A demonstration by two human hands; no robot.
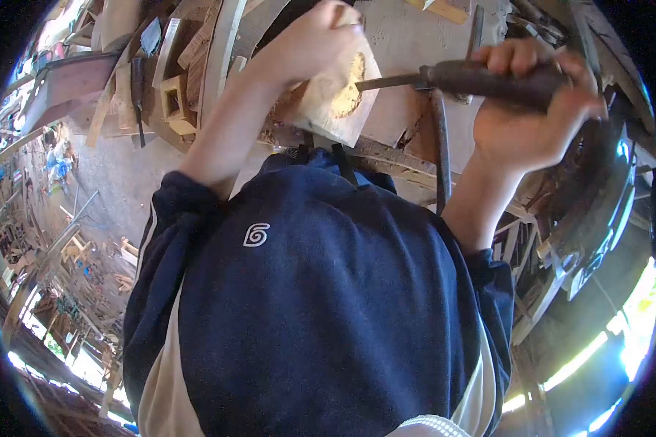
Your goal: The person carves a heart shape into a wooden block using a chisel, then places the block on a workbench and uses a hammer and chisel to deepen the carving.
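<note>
A pale wooden block [358, 109] with a rough yellowish hollow is held near my chest, tilted. My left hand [319, 44] grips its upper left side; the fingers are partly blurred. On the right, my right hand [517, 131] is wrapped round the thick dark handle of a chisel-like tool [459, 77]. The tool's thin metal shaft points left, and its tip meets the hollow in the block.
Wood offcuts and a small square wooden frame [173, 105] lie at the upper left, beside a dark-handled tool [138, 95]. A reddish bin-like object [69, 87] is farther left. A metal bar [442, 146] stands below the tool. More timber is at the right.
</note>
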